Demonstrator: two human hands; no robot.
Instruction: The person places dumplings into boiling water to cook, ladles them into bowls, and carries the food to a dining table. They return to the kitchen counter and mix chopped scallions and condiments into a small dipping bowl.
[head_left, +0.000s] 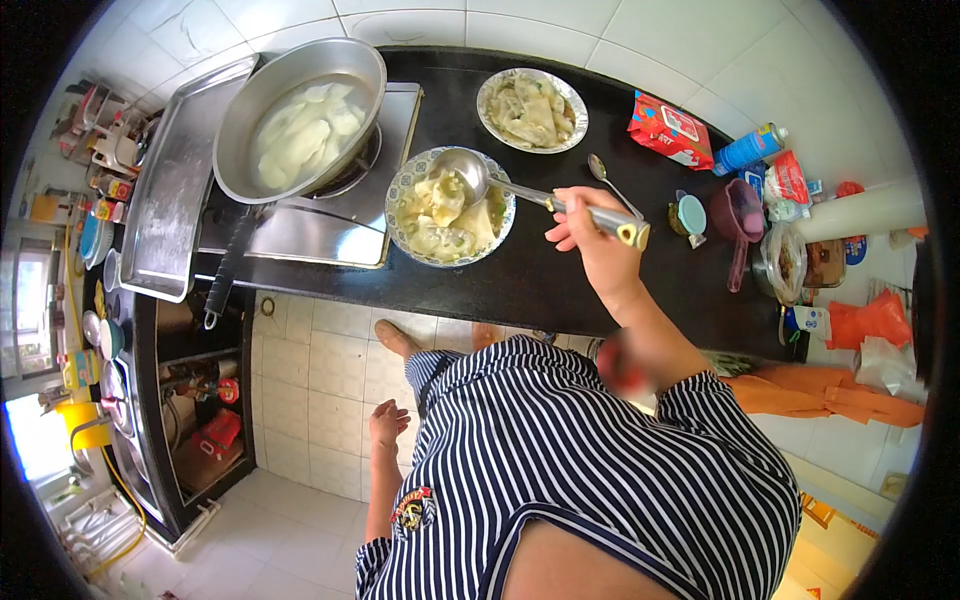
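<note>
My right hand (pixel 600 235) is closed around the handle of a metal ladle (pixel 515 188). The ladle's bowl rests over a patterned bowl (pixel 396 215) filled with dumplings (pixel 440 235) in some broth; it touches or lies just above the food. Down at my side, away from the counter, hangs my left hand (pixel 389 424), fingers loosely apart and nothing in it. Left of the patterned bowl, a large pan (pixel 228 165) with a black handle sits on the gas stove and holds pale dumplings (pixel 310 135) in water.
Behind the patterned bowl stands a second plate (pixel 487 117) of dumplings. A spoon (pixel 612 183) lies right of it. Farther right are a red packet (pixel 668 130), a blue spray can (pixel 750 150) and a pink dipper (pixel 738 212). A metal tray (pixel 165 200) lies left of the pan.
</note>
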